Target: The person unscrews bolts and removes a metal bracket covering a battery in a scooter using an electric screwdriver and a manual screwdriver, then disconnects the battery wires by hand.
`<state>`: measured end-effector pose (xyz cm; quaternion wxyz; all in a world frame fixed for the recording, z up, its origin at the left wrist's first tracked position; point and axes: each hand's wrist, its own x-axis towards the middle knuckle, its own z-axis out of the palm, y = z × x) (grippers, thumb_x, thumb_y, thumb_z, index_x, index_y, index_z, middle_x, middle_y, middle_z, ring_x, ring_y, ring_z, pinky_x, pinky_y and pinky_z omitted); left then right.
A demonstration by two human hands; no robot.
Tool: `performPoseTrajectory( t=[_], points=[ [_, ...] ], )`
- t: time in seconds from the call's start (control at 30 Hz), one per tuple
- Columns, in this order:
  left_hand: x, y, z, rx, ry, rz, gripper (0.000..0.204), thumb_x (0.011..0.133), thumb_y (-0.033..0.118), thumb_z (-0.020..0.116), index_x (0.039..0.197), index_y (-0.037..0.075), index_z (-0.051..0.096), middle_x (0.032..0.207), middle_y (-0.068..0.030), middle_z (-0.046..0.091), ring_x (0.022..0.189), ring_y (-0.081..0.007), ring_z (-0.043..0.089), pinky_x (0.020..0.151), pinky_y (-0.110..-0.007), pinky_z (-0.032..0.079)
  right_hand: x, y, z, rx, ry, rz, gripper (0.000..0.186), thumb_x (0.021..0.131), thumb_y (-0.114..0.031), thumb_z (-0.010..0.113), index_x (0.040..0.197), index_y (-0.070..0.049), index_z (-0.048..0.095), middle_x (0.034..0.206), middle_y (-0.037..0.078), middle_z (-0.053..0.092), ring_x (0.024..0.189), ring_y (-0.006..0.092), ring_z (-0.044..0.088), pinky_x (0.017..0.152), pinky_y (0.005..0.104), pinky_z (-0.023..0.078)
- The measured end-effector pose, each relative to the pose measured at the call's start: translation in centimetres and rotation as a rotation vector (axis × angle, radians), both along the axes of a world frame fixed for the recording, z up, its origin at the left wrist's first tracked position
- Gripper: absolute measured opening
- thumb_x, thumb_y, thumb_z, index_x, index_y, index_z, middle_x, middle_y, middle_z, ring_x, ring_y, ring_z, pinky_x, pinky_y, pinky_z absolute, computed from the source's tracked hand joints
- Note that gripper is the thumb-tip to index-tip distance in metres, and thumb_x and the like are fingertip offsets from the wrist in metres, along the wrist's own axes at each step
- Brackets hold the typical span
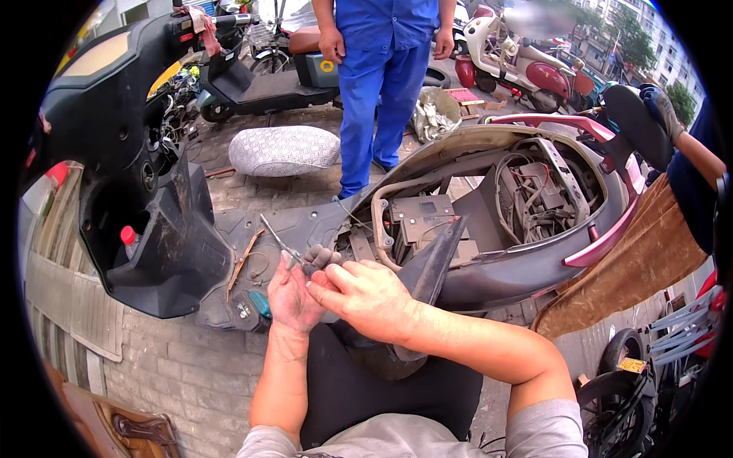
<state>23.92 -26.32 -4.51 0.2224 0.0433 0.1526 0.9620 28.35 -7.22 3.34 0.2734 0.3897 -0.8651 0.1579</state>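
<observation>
My left hand point(294, 298) is turned palm up with its fingers curled around a thin metal rod point(276, 237). The rod points up and away to the left over the scooter's footboard point(305, 220); its near end is hidden in my hands. Against the left fingers, my right hand point(370, 299) is closed in a pinch, and what it grips is hidden. A teal-handled tool point(259, 304) lies on the footboard near my left wrist. Farther left on it lies a thin brownish strip point(244, 263).
The scooter's seat bay point(427, 214) lies uncovered, showing dark boxes and wiring. Beyond stand a person in blue point(389, 69) and a patterned seat point(284, 150). At right, another person's gloved hand point(661, 108) rests on a black pad point(637, 126). A red-capped bottle point(130, 243) sits in the front panel.
</observation>
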Motion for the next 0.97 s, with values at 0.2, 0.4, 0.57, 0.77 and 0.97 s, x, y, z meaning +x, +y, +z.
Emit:
performPoseTrajectory(
  t=[0.2,0.4,0.57,0.77,0.97],
  points=[
    [-0.2,-1.6,-6.2,0.348,-0.187,-0.128,0.034,0.112,0.033,0.058,0.089,0.008,0.060,0.065,0.0016,0.051,0.065,-0.0126,0.054,0.066,-0.030,0.047,1.8,8.4,6.3,0.049,-0.047,-0.285,0.051,0.082,-0.029,0.087,0.128,-0.012,0.072,0.107,0.007,0.067,0.094,0.0284,0.065,0.083,0.0408,0.052],
    [2.0,-1.4,-9.4,0.130,-0.140,-0.082,0.044,0.113,0.040,0.055,0.080,0.010,0.057,0.056,0.0005,0.049,0.060,-0.0159,0.053,0.063,-0.033,0.045,2.0,20.8,6.3,0.038,-0.230,-0.915,0.013,0.098,-0.010,0.069,0.107,-0.003,0.074,0.095,0.015,0.072,0.087,0.0375,0.071,0.079,0.0450,0.057],
    [4.4,-0.2,-9.5,0.133,-0.402,-0.075,0.046,0.111,0.040,0.055,0.076,0.011,0.058,0.056,0.0000,0.050,0.061,-0.0161,0.052,0.065,-0.033,0.045,1.4,20.8,6.2,-0.026,-0.320,-0.995,0.010,0.098,-0.007,0.065,0.103,-0.001,0.071,0.089,0.021,0.071,0.081,0.0419,0.071,0.073,0.0446,0.056],
    [7.6,1.5,-11.1,0.117,-0.660,-0.085,0.038,0.104,0.034,0.061,0.073,0.013,0.057,0.056,0.0020,0.049,0.064,-0.0144,0.050,0.068,-0.031,0.043,0.7,21.0,7.0,0.112,-0.392,-1.059,0.008,0.094,-0.010,0.069,0.100,-0.004,0.066,0.083,0.017,0.070,0.077,0.0410,0.071,0.068,0.0506,0.055],
    [13.5,-2.3,-7.2,-0.298,-0.925,-0.221,0.032,0.094,0.033,0.066,0.072,0.011,0.055,0.058,-0.0030,0.046,0.078,-0.0257,0.053,0.078,-0.041,0.048,5.7,18.7,11.7,-0.321,-0.229,-0.976,0.023,0.087,0.000,0.067,0.110,-0.004,0.068,0.111,0.020,0.067,0.107,0.0429,0.065,0.097,0.0514,0.053]
  ],
)
